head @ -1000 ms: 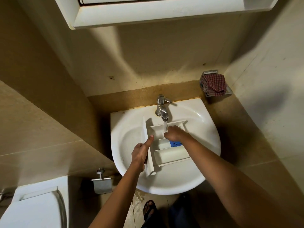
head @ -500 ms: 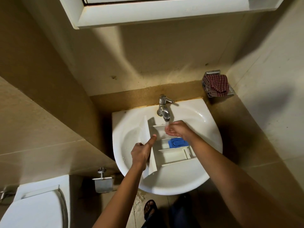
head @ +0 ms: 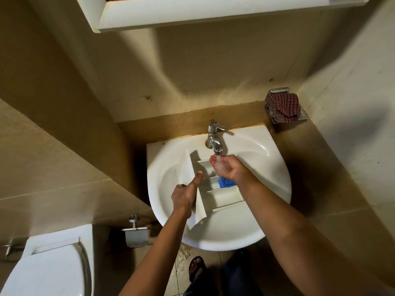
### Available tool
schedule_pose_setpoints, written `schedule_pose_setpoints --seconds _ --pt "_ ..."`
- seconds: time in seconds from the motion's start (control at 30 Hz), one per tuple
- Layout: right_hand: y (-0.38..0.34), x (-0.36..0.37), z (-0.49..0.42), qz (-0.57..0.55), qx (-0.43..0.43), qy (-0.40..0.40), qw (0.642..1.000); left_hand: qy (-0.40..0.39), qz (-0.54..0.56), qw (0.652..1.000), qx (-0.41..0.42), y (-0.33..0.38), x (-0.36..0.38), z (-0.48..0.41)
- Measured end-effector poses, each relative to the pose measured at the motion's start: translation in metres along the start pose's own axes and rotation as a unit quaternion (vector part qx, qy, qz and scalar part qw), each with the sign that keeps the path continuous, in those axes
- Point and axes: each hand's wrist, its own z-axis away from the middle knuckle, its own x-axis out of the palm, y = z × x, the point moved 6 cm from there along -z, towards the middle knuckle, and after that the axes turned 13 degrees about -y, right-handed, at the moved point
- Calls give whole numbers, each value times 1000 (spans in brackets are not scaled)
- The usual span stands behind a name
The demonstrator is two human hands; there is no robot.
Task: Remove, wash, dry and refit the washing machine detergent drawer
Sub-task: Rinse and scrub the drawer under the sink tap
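The white detergent drawer (head: 222, 196) lies in the white sink (head: 265, 201), its front panel to the left and a blue insert (head: 225, 182) in the middle compartment. My left hand (head: 186, 194) grips the drawer's front panel, thumb stretched up along it. My right hand (head: 226, 166) is cupped palm up under the chrome tap (head: 215, 139), above the drawer's far compartment. Water runs from the tap into that palm.
A red checked cloth (head: 284, 107) sits in a metal wall holder to the right of the sink. A white toilet (head: 44, 268) and a metal paper holder (head: 135, 233) are at lower left. A white cabinet (head: 213, 11) hangs overhead. My sandalled foot (head: 196, 268) stands below the sink.
My right hand has lifted off the drawer and turned palm up under the running tap. The blue insert is now uncovered. The left hand keeps its grip on the front panel.
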Motion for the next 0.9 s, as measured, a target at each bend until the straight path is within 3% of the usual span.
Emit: schedule_pose_setpoints --seconds 0.17,0.23,0.3,0.33,0.4,0.43,0.5,0.57,0.67,0.73,0.9 --pt "3 3 11 162 34 -22 986 -5 3 1000 -2 0 -1 0" --pt "12 7 19 341 67 -63 936 -10 5 1000 -7 -1 -2 0" --pt "22 8 28 545 80 -119 826 -14 10 1000 -14 -1 -3 0" --pt "24 6 33 665 70 -134 731 -15 12 1000 -19 -2 -3 1" --pt "24 -1 42 860 25 -115 497 -17 12 1000 -19 -1 -1 0" --pt "26 -3 46 900 5 -110 422 -17 9 1000 -15 0 0 1" --pt "34 -5 50 925 -2 -100 366 -7 -1 1000 -8 0 4 3" --pt "42 -7 49 930 40 -65 361 10 -9 1000 0 0 7 4" --pt "52 -12 45 910 124 -34 395 13 -20 1000 12 1 9 6" --pt "58 -7 42 909 94 -64 401 7 -25 1000 17 1 8 5" --pt "48 -8 50 822 6 -169 545 -15 -30 999 20 5 4 9"
